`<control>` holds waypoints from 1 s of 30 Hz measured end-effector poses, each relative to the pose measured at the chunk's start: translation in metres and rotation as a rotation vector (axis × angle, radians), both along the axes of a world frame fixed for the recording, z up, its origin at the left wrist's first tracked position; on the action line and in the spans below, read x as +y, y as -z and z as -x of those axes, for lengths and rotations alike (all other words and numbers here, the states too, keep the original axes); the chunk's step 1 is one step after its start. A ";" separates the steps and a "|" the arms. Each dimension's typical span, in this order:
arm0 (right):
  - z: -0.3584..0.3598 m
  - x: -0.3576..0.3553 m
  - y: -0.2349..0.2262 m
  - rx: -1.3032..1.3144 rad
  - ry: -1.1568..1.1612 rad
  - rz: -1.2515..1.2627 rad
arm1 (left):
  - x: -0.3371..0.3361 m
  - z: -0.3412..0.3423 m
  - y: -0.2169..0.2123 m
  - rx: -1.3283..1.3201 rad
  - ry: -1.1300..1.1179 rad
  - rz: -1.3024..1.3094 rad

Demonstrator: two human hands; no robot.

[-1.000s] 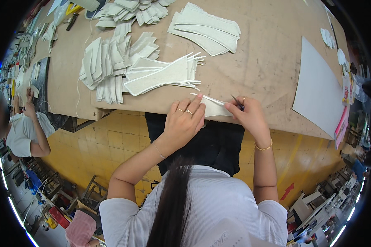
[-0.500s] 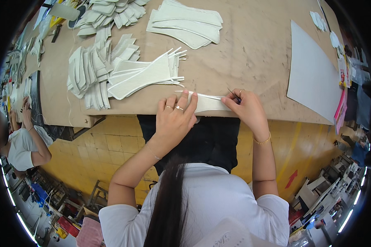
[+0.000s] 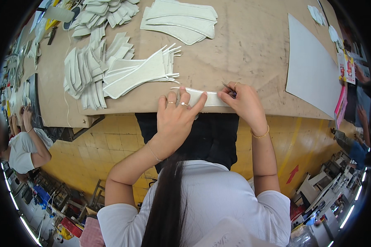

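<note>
And there's the left hand (image 3: 175,117), fingers spread and grasping nothing, its tips pressing on the pale piece (image 3: 212,100) right at the near edge of the tabletop (image 3: 251,53)! Over at the piece's other end, the right hand (image 3: 246,103) is closed around a dark tool (image 3: 233,94), point sticking up to the left, thumb against the piece. Just beyond the left hand lies a fanned stack (image 3: 142,74) of similar pieces, loose strips poking out, with a white sheet (image 3: 311,74) well off right.
</note>
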State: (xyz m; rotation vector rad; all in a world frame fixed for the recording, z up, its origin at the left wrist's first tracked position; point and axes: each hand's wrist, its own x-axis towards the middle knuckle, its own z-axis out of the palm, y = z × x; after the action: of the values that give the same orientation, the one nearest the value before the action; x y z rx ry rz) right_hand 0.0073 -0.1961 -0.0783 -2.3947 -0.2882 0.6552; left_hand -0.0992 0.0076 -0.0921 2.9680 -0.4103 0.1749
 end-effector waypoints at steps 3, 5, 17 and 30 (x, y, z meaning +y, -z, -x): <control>-0.001 0.000 -0.001 0.002 -0.008 0.005 | -0.002 -0.002 -0.004 0.021 0.006 0.005; -0.003 0.001 -0.001 0.013 -0.015 0.014 | -0.004 -0.003 -0.004 0.036 0.007 -0.023; -0.001 0.009 0.000 -0.085 -0.069 0.118 | -0.051 -0.001 0.008 0.011 -0.011 0.107; -0.025 -0.046 -0.026 0.084 0.031 0.081 | -0.052 -0.001 0.017 -0.048 0.007 0.070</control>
State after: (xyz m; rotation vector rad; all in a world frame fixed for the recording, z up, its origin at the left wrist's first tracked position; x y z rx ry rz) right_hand 0.0327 -0.2421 -0.0527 -2.4355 -0.1925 0.7645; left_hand -0.0983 -0.0442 -0.1095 2.8984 -0.4122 0.2540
